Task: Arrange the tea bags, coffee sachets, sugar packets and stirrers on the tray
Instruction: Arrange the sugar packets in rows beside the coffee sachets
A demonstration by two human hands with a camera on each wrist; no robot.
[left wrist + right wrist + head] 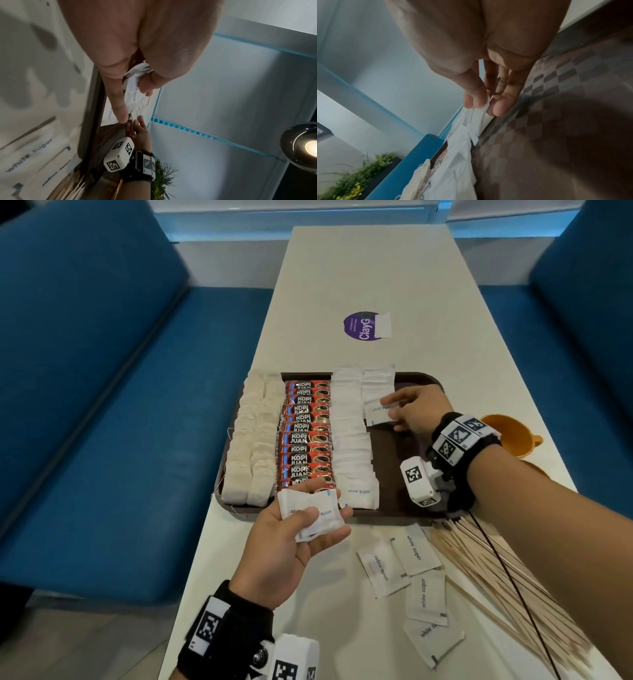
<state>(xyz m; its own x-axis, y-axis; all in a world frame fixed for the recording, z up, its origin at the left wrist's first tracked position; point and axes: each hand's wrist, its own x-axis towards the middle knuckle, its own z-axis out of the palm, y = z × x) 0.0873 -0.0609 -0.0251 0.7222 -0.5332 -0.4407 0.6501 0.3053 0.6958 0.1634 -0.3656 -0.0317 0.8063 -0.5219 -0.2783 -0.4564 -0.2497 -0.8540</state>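
A brown tray [407, 491] holds rows of tea bags [251, 440], red coffee sachets [306, 436] and white sugar packets [349, 426]. My right hand [412, 410] pinches one sugar packet [378, 411] low over the tray, at the near end of a short second sugar row [376, 381]. My left hand [308, 518] holds a small stack of sugar packets [310, 513] by the tray's front edge, thumb on top. In the right wrist view, thumb and fingers [500, 106] pinch the packet's edge [485, 106]. Wooden stirrers [496, 573] lie on the table at the right.
Several loose sugar packets [411, 573] lie on the white table [376, 268] in front of the tray. An orange cup [507, 436] stands right of the tray. A purple sticker [363, 326] is farther back. Blue benches [102, 371] flank the table.
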